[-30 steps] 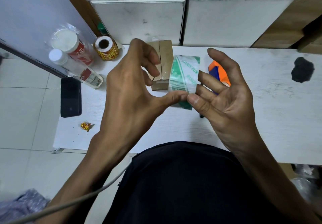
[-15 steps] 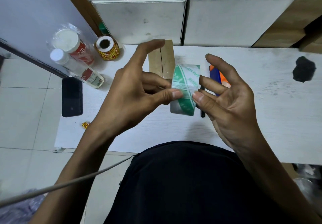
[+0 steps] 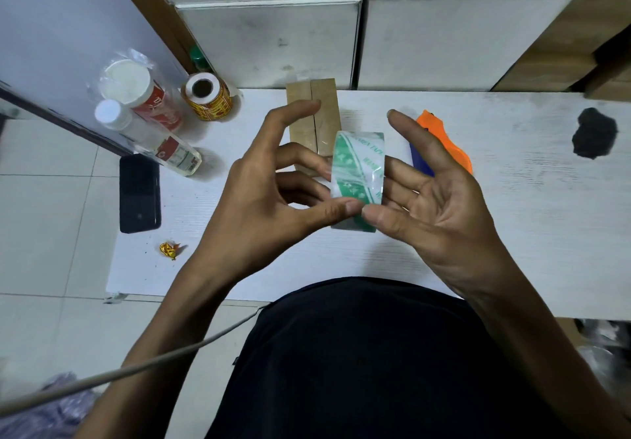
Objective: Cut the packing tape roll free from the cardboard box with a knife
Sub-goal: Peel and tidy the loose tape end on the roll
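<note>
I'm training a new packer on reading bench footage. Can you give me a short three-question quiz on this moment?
1. True or false: the knife is in the right hand.
2. Which things hold the tape roll? A) the left hand alone B) fingertips of both hands C) the table alone
3. On which side of the tape roll does the cardboard box lie, as the person sees it?

Key:
1. False: the orange and blue knife lies on the white table, behind the right hand.
2. B: both thumbs pinch at its near edge, other fingers at its sides.
3. To its left and further away.
</note>
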